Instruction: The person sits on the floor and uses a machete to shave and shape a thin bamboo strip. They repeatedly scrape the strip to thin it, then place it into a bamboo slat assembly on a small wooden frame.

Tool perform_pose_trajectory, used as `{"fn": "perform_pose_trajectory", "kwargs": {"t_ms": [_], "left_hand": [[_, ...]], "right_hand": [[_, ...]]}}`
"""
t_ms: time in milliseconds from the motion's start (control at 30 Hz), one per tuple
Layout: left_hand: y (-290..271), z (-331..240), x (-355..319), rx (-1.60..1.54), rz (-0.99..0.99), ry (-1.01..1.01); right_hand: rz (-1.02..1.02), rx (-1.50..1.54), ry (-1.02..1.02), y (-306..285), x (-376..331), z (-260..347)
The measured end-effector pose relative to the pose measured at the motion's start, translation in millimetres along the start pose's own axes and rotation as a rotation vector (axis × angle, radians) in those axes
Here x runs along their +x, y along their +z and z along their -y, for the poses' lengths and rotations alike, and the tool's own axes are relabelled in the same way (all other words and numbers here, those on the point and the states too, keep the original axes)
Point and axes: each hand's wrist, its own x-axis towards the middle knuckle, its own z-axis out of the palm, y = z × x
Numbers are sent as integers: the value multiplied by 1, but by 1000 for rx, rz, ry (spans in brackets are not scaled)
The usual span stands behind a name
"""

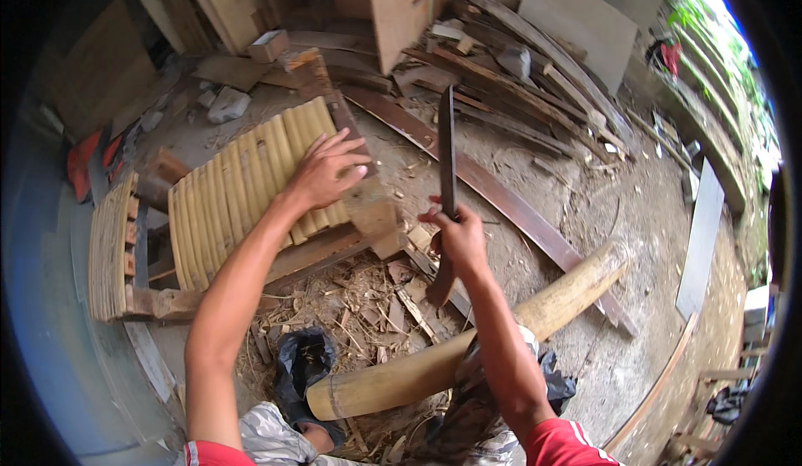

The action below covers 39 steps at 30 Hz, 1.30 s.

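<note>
My right hand (459, 236) grips a machete (448, 144) by its dark wooden handle, the long blade standing nearly upright. My left hand (330, 169) has its fingers spread and is over the right end of a low bench (238, 190) topped with yellow bamboo slats; whether it touches the slats or the wood beside them I cannot tell. Nothing shows in that hand. A thick bamboo pole (388, 382) lies slantwise below both hands, across my legs, its middle partly hidden by my right forearm and knee.
Wood chips and shavings (359, 307) litter the ground between bench and pole. A long brown board (518, 207) runs diagonally behind the machete. Stacked old planks (518, 90) fill the far right. A grey flat board (700, 240) lies at the right. Black plastic (305, 361) is by my left foot.
</note>
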Motion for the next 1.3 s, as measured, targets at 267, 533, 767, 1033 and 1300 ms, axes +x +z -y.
{"fn": "perform_pose_trajectory", "kwargs": {"t_ms": [267, 533, 767, 1033, 1300], "left_hand": [[2, -2, -4, -42, 177, 118], [11, -4, 1, -21, 241, -69], [7, -23, -5, -29, 42, -101], [7, -30, -26, 109, -65, -196], [2, -59, -141, -53, -754, -352]], "right_hand": [[46, 80, 174, -3, -10, -33], [122, -74, 122, -15, -3, -29], [131, -143, 45, -14, 3, -49], [163, -142, 82, -12, -9, -36], [206, 54, -255, 1, -38, -39]]}}
